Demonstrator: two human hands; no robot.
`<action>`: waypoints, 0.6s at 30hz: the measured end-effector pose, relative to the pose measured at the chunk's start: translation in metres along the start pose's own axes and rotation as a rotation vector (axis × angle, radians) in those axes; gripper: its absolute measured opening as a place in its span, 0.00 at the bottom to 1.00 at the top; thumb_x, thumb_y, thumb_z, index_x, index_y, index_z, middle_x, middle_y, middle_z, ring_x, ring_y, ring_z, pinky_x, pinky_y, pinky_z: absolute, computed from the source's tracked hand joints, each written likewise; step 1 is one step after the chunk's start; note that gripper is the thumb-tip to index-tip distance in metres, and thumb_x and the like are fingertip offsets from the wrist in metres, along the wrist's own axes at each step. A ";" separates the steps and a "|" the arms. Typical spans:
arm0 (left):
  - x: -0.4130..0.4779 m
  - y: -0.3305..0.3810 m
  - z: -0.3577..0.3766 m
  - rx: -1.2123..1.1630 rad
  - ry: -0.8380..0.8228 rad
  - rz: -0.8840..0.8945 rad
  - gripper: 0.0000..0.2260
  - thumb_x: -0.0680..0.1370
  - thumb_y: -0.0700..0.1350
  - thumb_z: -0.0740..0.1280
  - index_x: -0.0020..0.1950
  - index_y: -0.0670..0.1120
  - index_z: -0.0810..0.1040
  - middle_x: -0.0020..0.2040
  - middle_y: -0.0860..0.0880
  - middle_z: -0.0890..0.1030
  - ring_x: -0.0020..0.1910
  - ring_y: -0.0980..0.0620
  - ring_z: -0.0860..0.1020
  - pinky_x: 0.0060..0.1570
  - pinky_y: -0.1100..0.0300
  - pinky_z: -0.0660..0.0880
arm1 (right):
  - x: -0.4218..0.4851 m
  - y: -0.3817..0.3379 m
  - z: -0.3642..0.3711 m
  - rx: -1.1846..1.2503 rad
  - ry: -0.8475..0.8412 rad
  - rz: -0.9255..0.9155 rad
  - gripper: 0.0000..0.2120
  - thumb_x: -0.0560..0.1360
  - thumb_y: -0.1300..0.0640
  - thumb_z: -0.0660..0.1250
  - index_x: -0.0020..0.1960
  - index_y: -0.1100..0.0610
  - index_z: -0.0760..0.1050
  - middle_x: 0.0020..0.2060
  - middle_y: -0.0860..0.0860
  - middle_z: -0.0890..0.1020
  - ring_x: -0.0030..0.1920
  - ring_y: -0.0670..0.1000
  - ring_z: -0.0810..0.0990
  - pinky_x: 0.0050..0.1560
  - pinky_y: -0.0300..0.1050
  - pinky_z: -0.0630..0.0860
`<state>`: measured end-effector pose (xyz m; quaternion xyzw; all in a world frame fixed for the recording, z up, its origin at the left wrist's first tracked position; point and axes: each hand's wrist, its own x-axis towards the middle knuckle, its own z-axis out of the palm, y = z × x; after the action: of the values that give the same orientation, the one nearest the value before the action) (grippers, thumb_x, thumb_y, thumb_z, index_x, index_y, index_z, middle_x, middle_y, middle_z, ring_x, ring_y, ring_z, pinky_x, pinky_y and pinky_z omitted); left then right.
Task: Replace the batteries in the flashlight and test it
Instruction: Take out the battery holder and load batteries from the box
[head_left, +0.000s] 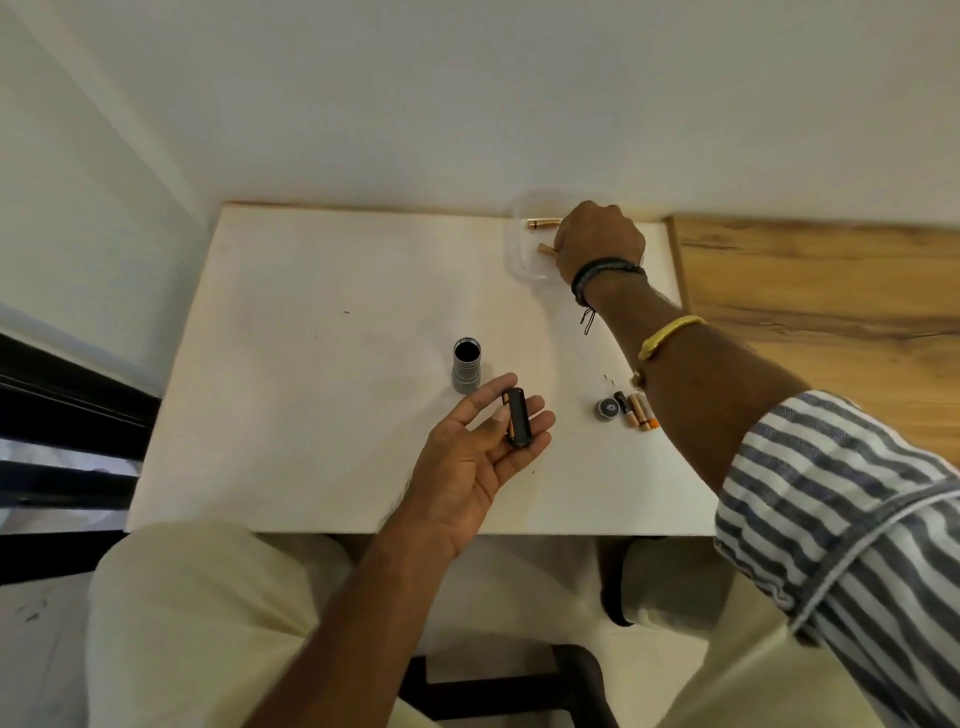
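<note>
The grey flashlight body (466, 366) stands upright mid-table with its open end up. My left hand (467, 467) lies palm up just in front of it and holds the black battery holder (519, 423) across the fingers, thumb pressed on its side. An orange battery edge shows in the holder. My right hand (597, 241) reaches into a clear plastic container (511, 254) at the back right, fingers curled down on a gold battery (545, 249). Another gold battery (543, 223) lies in the container beside it.
The dark round tail cap (607, 409) and several loose batteries (638, 411) lie on the white table (311, 389) under my right forearm. A wooden surface (831, 291) adjoins the table on the right. A wall runs behind.
</note>
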<state>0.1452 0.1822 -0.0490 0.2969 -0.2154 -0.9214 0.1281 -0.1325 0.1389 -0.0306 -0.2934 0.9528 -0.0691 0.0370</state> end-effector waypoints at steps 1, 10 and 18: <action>0.000 0.001 0.000 -0.004 -0.003 -0.003 0.13 0.83 0.37 0.62 0.67 0.43 0.77 0.62 0.35 0.81 0.62 0.36 0.80 0.55 0.49 0.81 | 0.000 0.000 0.000 -0.003 -0.001 -0.002 0.15 0.76 0.49 0.72 0.59 0.54 0.79 0.54 0.56 0.82 0.54 0.60 0.83 0.52 0.52 0.81; -0.009 0.008 0.009 -0.052 -0.013 0.038 0.15 0.81 0.37 0.64 0.68 0.39 0.74 0.63 0.35 0.81 0.62 0.37 0.80 0.57 0.49 0.81 | -0.051 0.005 -0.026 0.380 0.140 -0.029 0.07 0.73 0.53 0.69 0.50 0.49 0.83 0.47 0.49 0.85 0.48 0.53 0.82 0.47 0.49 0.81; -0.021 0.007 0.013 -0.042 -0.019 0.067 0.12 0.83 0.36 0.61 0.66 0.36 0.74 0.62 0.37 0.82 0.62 0.38 0.81 0.56 0.49 0.81 | -0.178 0.017 -0.055 1.003 0.094 0.028 0.06 0.72 0.60 0.73 0.48 0.53 0.86 0.39 0.48 0.87 0.40 0.50 0.86 0.46 0.52 0.85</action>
<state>0.1548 0.1885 -0.0259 0.2781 -0.2071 -0.9237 0.1631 -0.0017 0.2595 0.0265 -0.2230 0.8068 -0.5310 0.1315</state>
